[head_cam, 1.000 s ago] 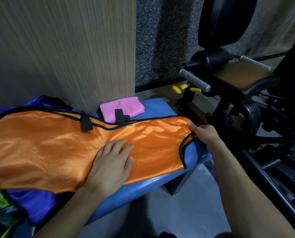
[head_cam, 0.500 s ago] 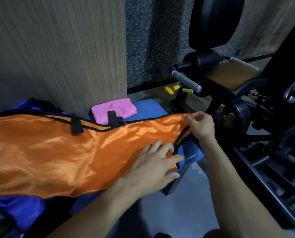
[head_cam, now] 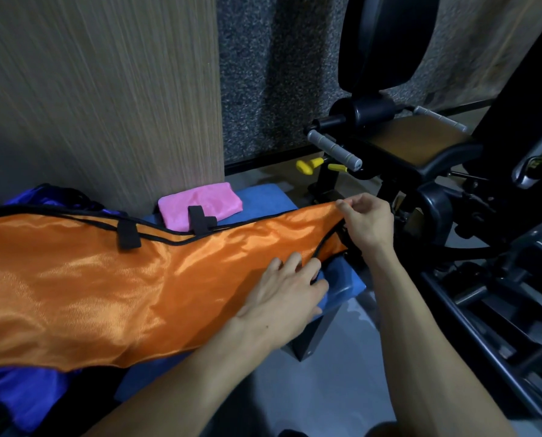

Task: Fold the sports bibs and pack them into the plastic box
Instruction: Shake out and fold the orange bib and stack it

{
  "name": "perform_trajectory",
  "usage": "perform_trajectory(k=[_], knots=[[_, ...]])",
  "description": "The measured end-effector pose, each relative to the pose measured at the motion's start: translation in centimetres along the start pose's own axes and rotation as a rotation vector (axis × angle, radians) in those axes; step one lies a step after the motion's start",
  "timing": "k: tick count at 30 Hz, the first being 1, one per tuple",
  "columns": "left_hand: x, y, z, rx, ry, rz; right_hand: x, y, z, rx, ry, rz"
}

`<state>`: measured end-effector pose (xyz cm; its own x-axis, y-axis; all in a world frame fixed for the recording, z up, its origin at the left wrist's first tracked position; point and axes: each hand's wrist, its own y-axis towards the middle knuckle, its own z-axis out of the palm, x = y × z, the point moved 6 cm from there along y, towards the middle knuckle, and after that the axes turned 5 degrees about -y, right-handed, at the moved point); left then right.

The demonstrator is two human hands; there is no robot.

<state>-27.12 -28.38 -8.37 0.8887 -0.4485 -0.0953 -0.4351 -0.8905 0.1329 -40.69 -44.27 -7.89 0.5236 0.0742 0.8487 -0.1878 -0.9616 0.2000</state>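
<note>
A shiny orange bib [head_cam: 105,288] with black trim and two black tabs lies spread along a blue padded bench [head_cam: 342,285]. My right hand [head_cam: 369,225] pinches the bib's far right corner and holds it slightly lifted. My left hand [head_cam: 288,294] lies on the bib's right end at the black-edged opening, fingers spread and bent over the edge. A folded pink bib [head_cam: 200,205] sits behind on the bench, against the wall. Blue-purple bibs [head_cam: 20,395] lie under the orange one at the left. No plastic box is in view.
A wooden panel wall [head_cam: 105,89] rises straight behind the bench. A black gym machine [head_cam: 421,152] with a padded seat, grey handles and yellow knobs stands close on the right. Grey floor [head_cam: 342,389] lies below the bench end.
My left hand slid right along the bib from its middle to the right end. My right hand lifted the corner from the bench edge and now pinches it higher.
</note>
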Motion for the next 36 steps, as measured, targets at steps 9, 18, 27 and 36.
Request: perform_trajectory(k=[9, 18, 27, 36], knots=[[-0.2, -1.4, 0.0, -0.045, -0.130, -0.019, -6.3, -2.0, 1.9, 0.194, -0.168, 0.471], [8.4, -4.5, 1.0, -0.147, -0.208, -0.282, -5.0, -0.8, 3.0, 0.212, -0.181, 0.434], [9.6, -6.5, 2.7, -0.132, -0.219, -0.300, -0.3, 0.4, 0.5, -0.020, -0.021, 0.187], [12.8, -6.6, 1.2, -0.153, -0.073, -0.403, -5.8, -1.2, 2.5, 0.198, -0.294, 0.343]])
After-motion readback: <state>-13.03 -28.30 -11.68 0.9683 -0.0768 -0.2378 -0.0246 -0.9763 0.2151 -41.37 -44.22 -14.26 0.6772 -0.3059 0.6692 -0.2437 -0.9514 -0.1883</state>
